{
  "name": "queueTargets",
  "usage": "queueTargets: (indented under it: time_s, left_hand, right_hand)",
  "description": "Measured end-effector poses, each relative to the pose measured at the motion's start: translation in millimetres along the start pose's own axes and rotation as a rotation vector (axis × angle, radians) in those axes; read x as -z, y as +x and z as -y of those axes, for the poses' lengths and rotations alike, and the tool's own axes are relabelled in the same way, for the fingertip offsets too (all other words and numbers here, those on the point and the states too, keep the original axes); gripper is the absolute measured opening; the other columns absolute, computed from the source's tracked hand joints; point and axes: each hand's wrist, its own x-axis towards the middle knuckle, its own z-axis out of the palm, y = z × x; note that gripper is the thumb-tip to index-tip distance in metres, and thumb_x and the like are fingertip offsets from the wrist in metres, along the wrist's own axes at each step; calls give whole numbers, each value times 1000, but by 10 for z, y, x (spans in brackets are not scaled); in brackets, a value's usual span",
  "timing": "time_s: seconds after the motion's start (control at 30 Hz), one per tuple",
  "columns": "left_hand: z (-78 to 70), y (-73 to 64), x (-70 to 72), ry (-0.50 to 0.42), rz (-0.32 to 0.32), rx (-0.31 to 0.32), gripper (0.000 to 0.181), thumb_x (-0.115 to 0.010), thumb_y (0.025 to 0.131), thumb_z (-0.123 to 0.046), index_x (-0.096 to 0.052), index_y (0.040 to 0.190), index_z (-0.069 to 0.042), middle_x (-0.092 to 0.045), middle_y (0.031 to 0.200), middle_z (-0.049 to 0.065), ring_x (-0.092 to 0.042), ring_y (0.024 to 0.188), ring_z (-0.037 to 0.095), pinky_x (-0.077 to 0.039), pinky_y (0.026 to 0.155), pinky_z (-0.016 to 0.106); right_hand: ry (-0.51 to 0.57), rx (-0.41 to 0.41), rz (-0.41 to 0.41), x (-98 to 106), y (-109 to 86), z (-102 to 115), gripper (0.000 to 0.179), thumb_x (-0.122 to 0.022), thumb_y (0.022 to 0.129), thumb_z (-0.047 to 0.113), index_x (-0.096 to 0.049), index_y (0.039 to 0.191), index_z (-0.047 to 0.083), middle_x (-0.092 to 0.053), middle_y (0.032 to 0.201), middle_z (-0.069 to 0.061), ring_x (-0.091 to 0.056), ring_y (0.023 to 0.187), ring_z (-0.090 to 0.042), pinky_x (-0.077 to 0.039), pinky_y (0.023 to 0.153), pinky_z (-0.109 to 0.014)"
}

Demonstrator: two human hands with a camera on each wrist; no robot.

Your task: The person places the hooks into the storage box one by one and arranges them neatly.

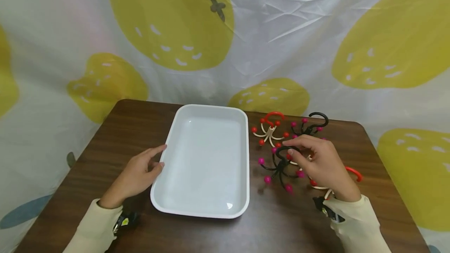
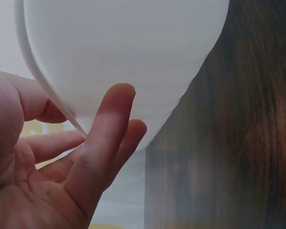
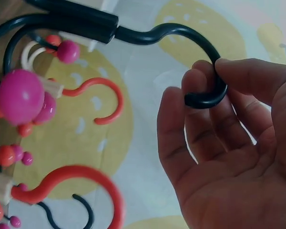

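Note:
My right hand (image 1: 321,163) pinches the curved hook of a black octopus-style hanger (image 1: 280,166) between thumb and fingers. Its curved arms end in magenta balls, and it appears lifted off the tabletop. In the right wrist view the hook (image 3: 214,52) passes between thumb and fingertips. To its left lies a white rectangular tray (image 1: 200,216) with nothing in it. The left hand (image 1: 135,175) touches the tray's left rim with thumb and index finger. In the left wrist view other fingers (image 2: 107,119) of that hand extend beside the tray's outer wall (image 2: 133,52).
Behind the right hand lie a cream hanger (image 1: 270,134) with red hook and balls, and another black hanger (image 1: 309,129). A further red hook (image 1: 353,173) shows beside the right wrist, its hanger partly hidden. A lemon-patterned cloth (image 1: 197,81) hangs behind the brown table (image 1: 140,120).

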Motion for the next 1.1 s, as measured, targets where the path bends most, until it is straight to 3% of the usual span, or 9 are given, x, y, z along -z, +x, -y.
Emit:
queueTargets:
  time_s: [0.2,0.4,0.53,0.63,0.73,0.87,1.1]
  left_hand:
    - [-3,27,-5,3,21,-5,55,-63,104,-11,-50,157,-9,-59,148,21,-73,100,20,-57,71,26]
    - [-23,50,-30,-6,38,7,57,-62,104,-11,-48,159,-9,-58,149,22,-68,88,14,-56,69,26]
    - [-41,68,-24,-26,57,10,58,-62,104,-10,-47,159,-8,-62,136,20,-63,79,13,-55,65,26]
    - [-47,80,-19,-43,80,17,59,-62,103,-10,-46,160,-7,-65,112,15,-61,72,14,-54,61,26]
    - [-53,95,-26,-59,93,19,59,-63,103,-11,-45,160,-7,-67,110,16,-66,80,13,-54,62,26]
    - [-55,108,-18,-70,86,1,59,-63,103,-10,-46,159,-6,-66,135,23,-72,93,15,-55,67,26]
    - [-45,88,-6,-75,92,8,59,-64,103,-10,-45,160,-6,-60,146,26,-74,98,16,-56,67,25]
  right_hand:
    - [19,-85,-43,22,166,113,22,-78,95,5,-81,112,18,-76,96,7,-56,58,-8,-46,51,-20]
    - [77,-148,-51,44,318,180,19,-76,97,10,-82,113,20,-75,94,3,-57,54,-10,-46,49,-21]
    - [61,-151,-57,47,401,207,18,-76,98,11,-82,112,19,-78,99,1,-66,62,-10,-51,54,-20]
    - [68,-155,-57,37,457,216,19,-76,97,10,-82,113,18,-80,100,-1,-71,67,-8,-53,56,-20]
    - [97,-164,-47,30,519,233,18,-75,97,10,-82,114,15,-81,98,-3,-72,68,-5,-53,56,-19]
    - [145,-164,-33,-27,649,244,18,-74,98,12,-81,114,11,-81,97,-7,-70,68,-4,-53,57,-18]
    - [254,-223,-11,-204,859,223,18,-76,97,12,-82,113,8,-82,97,-10,-70,71,-7,-54,56,-20]
